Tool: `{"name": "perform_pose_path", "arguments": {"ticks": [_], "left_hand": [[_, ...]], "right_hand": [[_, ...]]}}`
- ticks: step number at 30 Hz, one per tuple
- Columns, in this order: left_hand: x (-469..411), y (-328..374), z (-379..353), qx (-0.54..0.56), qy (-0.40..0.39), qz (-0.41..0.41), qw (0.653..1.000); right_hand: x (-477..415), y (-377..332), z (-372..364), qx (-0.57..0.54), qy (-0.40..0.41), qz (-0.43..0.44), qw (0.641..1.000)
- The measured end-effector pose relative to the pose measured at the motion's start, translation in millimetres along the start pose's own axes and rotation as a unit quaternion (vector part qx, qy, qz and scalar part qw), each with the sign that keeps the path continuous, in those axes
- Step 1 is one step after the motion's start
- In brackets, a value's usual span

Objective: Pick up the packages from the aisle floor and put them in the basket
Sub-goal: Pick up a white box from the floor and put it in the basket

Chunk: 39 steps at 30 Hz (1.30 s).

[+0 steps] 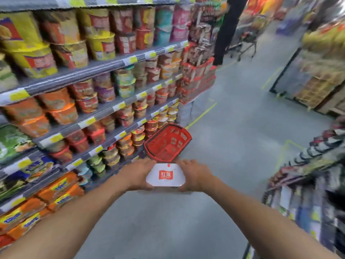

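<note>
- While I look down, my left hand (139, 173) and right hand (194, 175) grip a white package (165, 175) by its sides.
- Just beyond, red basket (168, 144) on floor (224, 146), beside shelves (93, 116).

White package (165, 175): red label "红派" (shelf tags unreadable).

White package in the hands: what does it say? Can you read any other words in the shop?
"红派": red logo on the white package.
Small letters under it: too small to read.
Yellow shelf tags: blurred, unreadable.
Noodle cups and orange bags: blurred, unreadable.
</note>
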<state>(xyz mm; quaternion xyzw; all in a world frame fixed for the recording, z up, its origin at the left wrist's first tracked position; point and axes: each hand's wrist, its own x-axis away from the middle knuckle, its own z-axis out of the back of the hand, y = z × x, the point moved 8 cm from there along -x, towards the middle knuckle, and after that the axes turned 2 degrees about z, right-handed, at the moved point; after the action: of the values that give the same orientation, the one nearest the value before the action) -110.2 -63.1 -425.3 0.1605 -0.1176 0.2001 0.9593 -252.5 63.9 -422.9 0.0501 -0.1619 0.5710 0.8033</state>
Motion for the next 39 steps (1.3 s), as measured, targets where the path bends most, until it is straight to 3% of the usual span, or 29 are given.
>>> {"name": "perform_pose_path", "arguments": {"ticks": [7, 13, 29, 39], "left_hand": [[-100.1, 155.9, -17.3, -0.032, -0.023, -0.141, 0.989], [-149.4, 211.7, -34.2, -0.050, -0.057, -0.191, 0.979], [-289.1, 149.7, 2.3, -0.028, -0.080, -0.217, 0.972], [-383.0, 161.0, 26.4, -0.041, -0.078, -0.241, 0.967]], "right_hand": [[85.8, 148.3, -18.5, -0.055, 0.015, -0.123, 0.991], [115.3, 209.9, -39.4, -0.083, 0.002, -0.182, 0.980], [-17.4, 259.7, -12.1, -0.099, -0.019, -0.208, 0.973], [-70.1, 331.9, 12.9, -0.105, -0.007, -0.221, 0.970]]}}
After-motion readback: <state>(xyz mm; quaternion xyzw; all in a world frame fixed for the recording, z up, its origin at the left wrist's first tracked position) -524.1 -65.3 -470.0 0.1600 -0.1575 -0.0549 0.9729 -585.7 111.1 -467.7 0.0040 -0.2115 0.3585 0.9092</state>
